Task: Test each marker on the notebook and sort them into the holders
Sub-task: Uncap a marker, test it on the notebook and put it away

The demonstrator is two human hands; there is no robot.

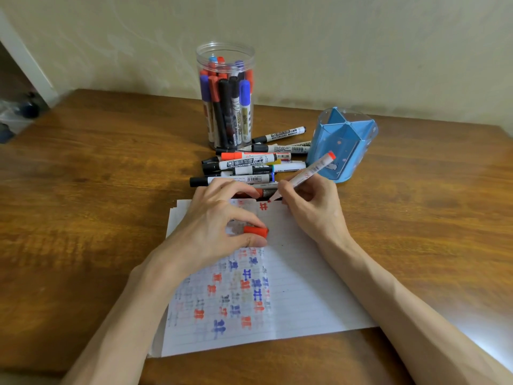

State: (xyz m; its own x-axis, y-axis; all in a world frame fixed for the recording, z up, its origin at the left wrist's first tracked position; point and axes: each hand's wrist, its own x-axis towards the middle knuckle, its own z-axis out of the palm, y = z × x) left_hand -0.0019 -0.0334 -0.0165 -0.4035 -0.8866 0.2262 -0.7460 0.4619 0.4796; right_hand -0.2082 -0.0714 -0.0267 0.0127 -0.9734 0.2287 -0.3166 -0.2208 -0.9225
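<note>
- I am watching the right hand (308, 209) pinching a red marker (309, 172), its fingers (288, 187) curling round the barrel; the tip is touching the notebook (305, 287) just below them, beside a red mark.
- The left hand (213, 218) is resting on the page, thumb and forefinger pinching a red cap (256, 232).
- Just beyond both sets of fingers, loose markers (247, 164) are lying heaped on the bench (83, 190); one seems to be sitting under the left fingertips.
- Farther beyond, a clear jar (226, 98) is holding markers upright, and a blue holder (344, 145) is standing past the right fingers.
</note>
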